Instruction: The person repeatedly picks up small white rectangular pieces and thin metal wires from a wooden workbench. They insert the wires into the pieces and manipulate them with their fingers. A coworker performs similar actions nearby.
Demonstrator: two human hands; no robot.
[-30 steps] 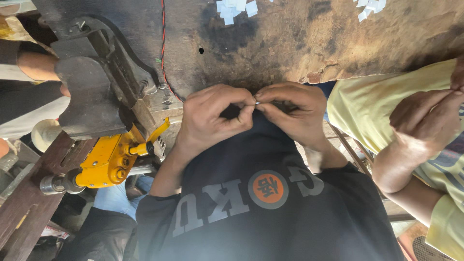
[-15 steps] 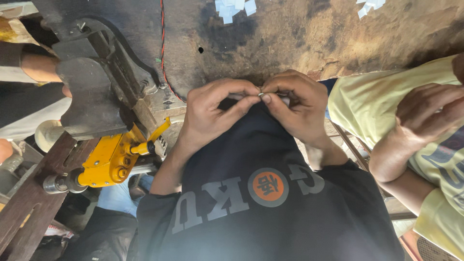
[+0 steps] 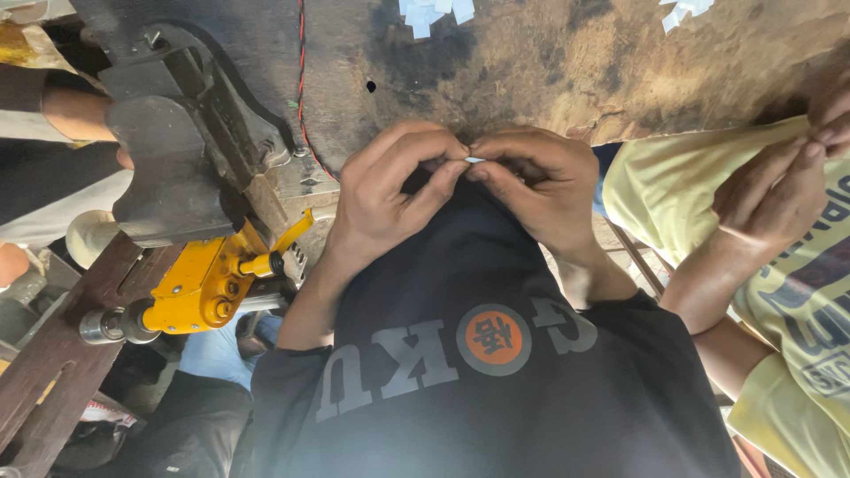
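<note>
Vise left of both hands (fingertips touching); bench behind

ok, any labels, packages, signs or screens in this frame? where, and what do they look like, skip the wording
No packages, signs or screens.
Round emblem: centre of the dark shirt, orange disc with grey ring, flanked by grey block lettering.
Shirt print: right edge, dark blue lettering on a neighbour's yellow shirt.
Pale blue paper scraps: top centre on the worn bench, small irregular slips.
</note>
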